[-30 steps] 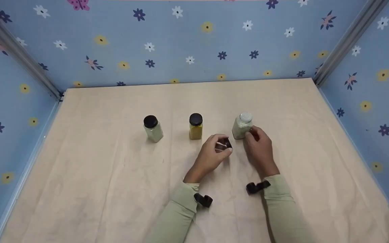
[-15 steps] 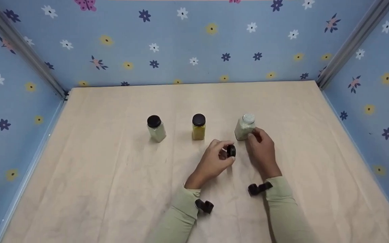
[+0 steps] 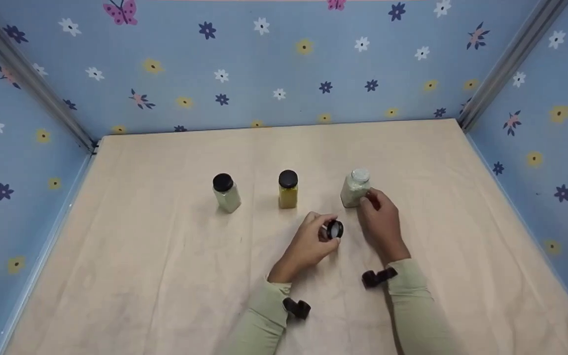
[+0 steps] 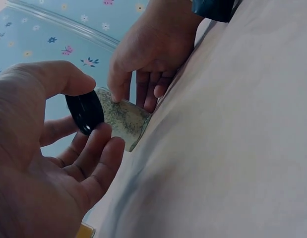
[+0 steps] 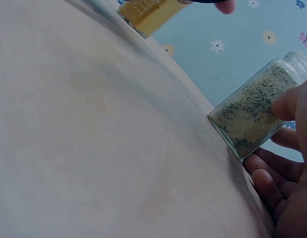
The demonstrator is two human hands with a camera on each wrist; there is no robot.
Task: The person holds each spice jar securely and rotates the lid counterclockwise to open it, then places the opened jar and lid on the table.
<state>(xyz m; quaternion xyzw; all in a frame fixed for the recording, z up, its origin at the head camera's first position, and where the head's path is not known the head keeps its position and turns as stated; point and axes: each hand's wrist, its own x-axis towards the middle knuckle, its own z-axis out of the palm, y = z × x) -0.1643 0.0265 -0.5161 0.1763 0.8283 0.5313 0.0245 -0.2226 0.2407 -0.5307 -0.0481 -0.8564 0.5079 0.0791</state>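
Observation:
A clear glass spice jar (image 3: 353, 193) of pale contents with green flecks stands upright on the table, its threaded neck uncapped. My right hand (image 3: 383, 222) holds this jar low on its right side, thumb and index finger against the glass in the right wrist view. Just in front and to the left, my left hand (image 3: 309, 241) pinches a round black lid (image 3: 335, 230) between thumb and fingers. The lid is on edge, apart from the jar, with its hollow inside partly turned toward the head camera.
To the left stand two capped jars: one with yellow contents (image 3: 288, 196) in the middle, one with pale green contents (image 3: 228, 198) farther left. A cream cloth (image 3: 165, 276) covers the table, bounded by blue flowered walls (image 3: 284, 59) at the back and sides.
My left hand has drawn slightly toward me, and the lid has turned in its fingers so the hollow inside shows. My right hand keeps its hold on the uncapped jar.

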